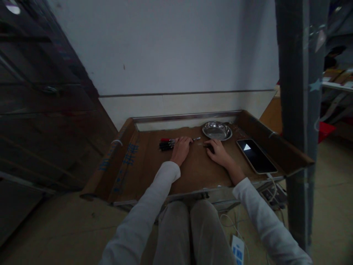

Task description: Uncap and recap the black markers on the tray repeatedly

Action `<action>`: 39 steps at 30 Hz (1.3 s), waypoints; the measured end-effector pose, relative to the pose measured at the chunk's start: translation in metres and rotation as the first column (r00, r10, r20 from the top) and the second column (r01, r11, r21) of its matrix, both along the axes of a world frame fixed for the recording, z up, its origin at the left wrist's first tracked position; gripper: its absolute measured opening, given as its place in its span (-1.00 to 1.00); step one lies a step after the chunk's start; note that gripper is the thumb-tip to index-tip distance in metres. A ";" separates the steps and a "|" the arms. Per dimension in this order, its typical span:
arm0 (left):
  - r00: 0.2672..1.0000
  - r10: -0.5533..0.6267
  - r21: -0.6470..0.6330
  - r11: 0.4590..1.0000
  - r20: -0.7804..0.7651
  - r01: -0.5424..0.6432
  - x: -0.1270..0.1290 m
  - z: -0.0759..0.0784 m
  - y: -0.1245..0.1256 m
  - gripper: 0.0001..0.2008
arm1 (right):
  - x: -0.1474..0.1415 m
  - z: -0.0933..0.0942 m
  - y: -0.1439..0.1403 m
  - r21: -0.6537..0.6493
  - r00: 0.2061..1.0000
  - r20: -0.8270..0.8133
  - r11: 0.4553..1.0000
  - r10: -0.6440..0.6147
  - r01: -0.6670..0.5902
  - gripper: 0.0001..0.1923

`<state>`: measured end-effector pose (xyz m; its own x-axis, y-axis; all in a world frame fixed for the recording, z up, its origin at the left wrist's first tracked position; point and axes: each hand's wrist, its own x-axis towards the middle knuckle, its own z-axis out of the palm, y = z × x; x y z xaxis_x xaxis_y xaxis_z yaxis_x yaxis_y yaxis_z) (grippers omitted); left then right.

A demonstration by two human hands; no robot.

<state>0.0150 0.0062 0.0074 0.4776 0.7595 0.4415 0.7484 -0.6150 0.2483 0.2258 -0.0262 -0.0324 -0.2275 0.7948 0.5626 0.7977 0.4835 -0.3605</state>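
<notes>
My left hand (pixel 182 146) is closed over a bundle of slim pens (pixel 166 146) lying on the cardboard; their black ends, and a red one above them, stick out to its left. One pen's silvery tip (pixel 196 138) pokes out past my fingers on the right, pointing towards my other hand. My right hand (pixel 217 151) is closed with its fingertips low over the cardboard. A small dark piece (pixel 209 147) shows between its thumb and fingers, too dim to name. Just beyond that hand sits a round, shiny metal dish (pixel 217 131).
A phone (pixel 256 156) lies at the right with a white cable plugged in. Brown cardboard (pixel 149 165) lines the table, its sides folded up left and right. A wall (pixel 171 55) rises behind, and a wrapped grey post (pixel 299 110) stands right. A power strip (pixel 237 250) hangs below.
</notes>
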 end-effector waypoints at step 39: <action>0.947 0.321 0.149 0.937 -0.012 -0.316 0.004 -0.008 0.006 -0.84 | -0.054 0.008 0.036 -0.030 0.995 0.034 0.995 -0.090 0.091 -0.74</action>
<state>0.0194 0.0122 -0.0010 0.2387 0.8041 0.5445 0.9175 -0.3705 0.1448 0.1718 0.0096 -0.0240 -0.1721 0.8300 0.5306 0.8492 0.3980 -0.3472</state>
